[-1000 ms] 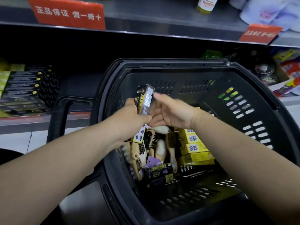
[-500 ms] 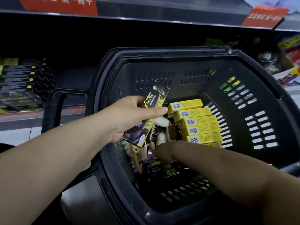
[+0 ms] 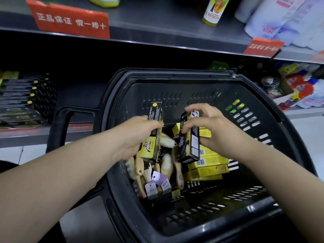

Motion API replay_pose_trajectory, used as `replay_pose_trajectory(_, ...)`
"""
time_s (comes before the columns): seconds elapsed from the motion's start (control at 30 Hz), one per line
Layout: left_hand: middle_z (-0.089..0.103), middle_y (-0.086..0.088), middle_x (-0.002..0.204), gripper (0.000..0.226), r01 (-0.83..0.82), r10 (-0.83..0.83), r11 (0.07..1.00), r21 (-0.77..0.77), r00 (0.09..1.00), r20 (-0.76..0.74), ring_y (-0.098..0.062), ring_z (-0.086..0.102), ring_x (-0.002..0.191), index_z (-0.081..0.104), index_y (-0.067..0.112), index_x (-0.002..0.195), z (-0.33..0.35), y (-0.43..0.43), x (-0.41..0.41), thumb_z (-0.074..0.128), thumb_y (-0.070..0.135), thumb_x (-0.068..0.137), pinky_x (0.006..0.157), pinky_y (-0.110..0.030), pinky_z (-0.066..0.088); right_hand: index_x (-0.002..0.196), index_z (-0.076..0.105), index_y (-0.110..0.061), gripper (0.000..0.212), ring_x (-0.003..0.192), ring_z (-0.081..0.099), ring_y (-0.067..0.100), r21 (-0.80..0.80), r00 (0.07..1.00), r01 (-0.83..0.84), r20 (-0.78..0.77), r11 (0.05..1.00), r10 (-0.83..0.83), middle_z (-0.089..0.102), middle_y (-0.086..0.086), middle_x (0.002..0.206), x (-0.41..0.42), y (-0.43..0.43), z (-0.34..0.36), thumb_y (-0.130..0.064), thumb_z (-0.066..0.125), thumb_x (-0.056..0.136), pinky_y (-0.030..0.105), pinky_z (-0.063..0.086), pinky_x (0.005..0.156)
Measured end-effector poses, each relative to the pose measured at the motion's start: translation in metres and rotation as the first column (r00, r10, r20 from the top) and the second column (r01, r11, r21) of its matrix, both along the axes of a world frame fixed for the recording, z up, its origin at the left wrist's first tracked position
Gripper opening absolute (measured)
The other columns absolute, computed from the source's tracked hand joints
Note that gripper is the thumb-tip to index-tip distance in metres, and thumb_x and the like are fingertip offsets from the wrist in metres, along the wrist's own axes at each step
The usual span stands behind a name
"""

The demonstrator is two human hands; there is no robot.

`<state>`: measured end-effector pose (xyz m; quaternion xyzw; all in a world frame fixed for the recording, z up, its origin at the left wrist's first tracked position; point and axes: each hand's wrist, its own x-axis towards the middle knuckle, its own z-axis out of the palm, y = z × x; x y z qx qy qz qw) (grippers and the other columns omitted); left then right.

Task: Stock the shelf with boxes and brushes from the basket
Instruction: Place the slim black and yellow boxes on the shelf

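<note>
Two hands over the basket, apart, one box each. Left hand (image 3: 136,137) grips a long black-and-yellow box (image 3: 155,114), near upright; its yellow panel reads "Jazz", the rest is blurred. Right hand (image 3: 212,130) pinches a second black box (image 3: 191,146), tilted, white label panel facing out. Below, in the black basket (image 3: 175,77): wooden-handled brushes (image 3: 165,163) piled left, count unclear, three purple tags (image 3: 151,188); yellow boxes (image 3: 208,170) stacked right, at least four, barcodes showing. Beyond, the lower shelf (image 3: 35,133) holds stacked black boxes (image 3: 17,95) at left. Upper shelf edge — two red signs (image 3: 70,21), the left one reads "正品保证 假一赔十".
</note>
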<state>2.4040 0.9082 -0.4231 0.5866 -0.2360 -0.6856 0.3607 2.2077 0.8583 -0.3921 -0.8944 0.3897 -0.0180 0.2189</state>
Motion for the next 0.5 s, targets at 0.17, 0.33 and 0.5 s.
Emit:
replay_pose_trajectory(0.17, 0.073, -0.014, 0.099, 0.028, -0.035, 0.036, 0.999, 0.004, 0.98, -0.194, -0.021, 0.071, 0.073, 0.063, 0.007, 0.111, 0.004, 0.008, -0.013, 0.054, 0.027, 0.094, 0.064, -0.034, 0.06, 0.105, 0.07, -0.025, 0.05, 0.128, 0.037, 0.016, -0.156, 0.989, 0.052, 0.148, 0.986, -0.028, 0.044, 0.0, 0.134, 0.011, 0.019, -0.009, 0.014, 0.056, 0.077, 0.021, 0.032, 0.1)
replay_pose_trajectory(0.33, 0.069, -0.019, 0.11, 0.033, -0.096, 0.096, 0.995, 0.011, 0.964, -0.247, -0.025, 0.068, 0.081, 0.058, 0.004, 0.121, 0.005, 0.012, -0.017, 0.05, 0.025, 0.096, 0.066, -0.036, 0.058, 0.114, 0.058, -0.03, 0.057, 0.115, 0.048, 0.001, 0.049, 0.9, 0.105, 0.421, 0.993, -0.116, 0.046, -0.009, 0.119, 0.025, 0.026, -0.018, 0.016, 0.051, 0.082, 0.013, 0.042, 0.096)
replay_pose_trajectory(0.5, 0.067, -0.017, 0.113, 0.036, -0.115, 0.106, 0.992, -0.049, 0.983, -0.152, -0.029, 0.064, 0.102, 0.052, 0.005, 0.125, -0.001, 0.01, -0.016, 0.057, 0.019, 0.092, 0.09, -0.045, 0.051, 0.11, 0.042, -0.035, 0.049, 0.107, 0.055, -0.005, 0.356, 0.7, 0.237, 0.582, 0.904, -0.413, 0.05, -0.014, 0.118, 0.03, 0.023, -0.021, 0.002, 0.06, 0.085, 0.012, 0.049, 0.08)
